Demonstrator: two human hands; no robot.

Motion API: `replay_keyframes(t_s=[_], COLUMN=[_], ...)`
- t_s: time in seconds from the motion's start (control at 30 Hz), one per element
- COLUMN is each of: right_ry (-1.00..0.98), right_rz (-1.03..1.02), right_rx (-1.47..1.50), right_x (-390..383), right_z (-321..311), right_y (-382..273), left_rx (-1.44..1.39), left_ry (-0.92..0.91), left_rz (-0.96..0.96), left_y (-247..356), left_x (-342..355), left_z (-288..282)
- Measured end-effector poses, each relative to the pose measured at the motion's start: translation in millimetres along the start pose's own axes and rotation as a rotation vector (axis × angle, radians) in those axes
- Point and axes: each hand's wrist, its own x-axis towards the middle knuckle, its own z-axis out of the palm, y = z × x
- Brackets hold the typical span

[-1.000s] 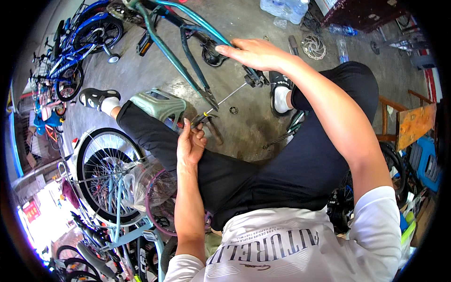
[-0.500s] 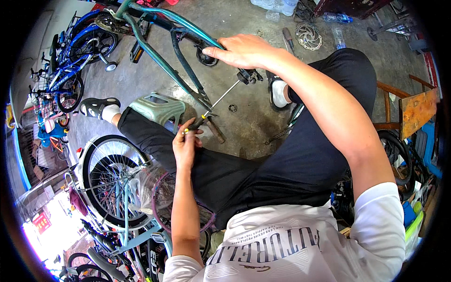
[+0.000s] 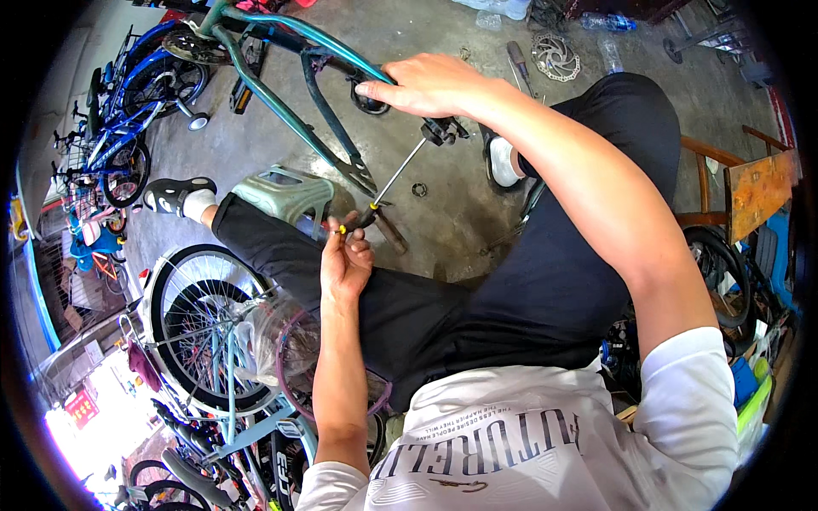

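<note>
My left hand (image 3: 348, 260) is closed, with its fingers around the dark handle of a long screwdriver (image 3: 399, 176) that has yellow bands. The shaft runs up and to the right, its tip meeting a small black part (image 3: 441, 130) that looks like a brake caliper. Above that part, my right hand (image 3: 430, 85) is wrapped over the end of a teal bicycle frame (image 3: 277, 111). Its fingertips and what lies under the palm are hidden. Behind the right hand, a round black piece (image 3: 368, 100) shows partly.
A pale green plastic stool (image 3: 285, 192) stands by my left foot. On the floor lie a hammer (image 3: 390, 232), a small ring (image 3: 418, 190), a brake disc (image 3: 555, 57) and another screwdriver (image 3: 519, 68). A bicycle wheel (image 3: 158, 324) is at left, a wooden chair (image 3: 758, 196) at right.
My left hand has turned on the screwdriver handle, its palm now facing up more, and sits slightly further right. My right hand keeps its place on the frame; the whole view has shifted a little.
</note>
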Motion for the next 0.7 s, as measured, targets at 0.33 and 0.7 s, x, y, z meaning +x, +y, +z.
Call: replay_keyframes(t_s=[0.33,0.7], right_ry=[0.012,0.001], right_rz=[0.0,0.04], right_rx=[-0.005,-0.005], right_x=[1.3,-1.1], right_z=[2.0,-1.2], right_y=[5.6,-1.1], left_rx=[-0.454,1.64], left_ry=[-0.186,0.376], left_rz=[-0.308,1.116], left_y=[-2.5,-15.0], left_x=[-13.3,-16.9], left_z=[-2.6,14.2])
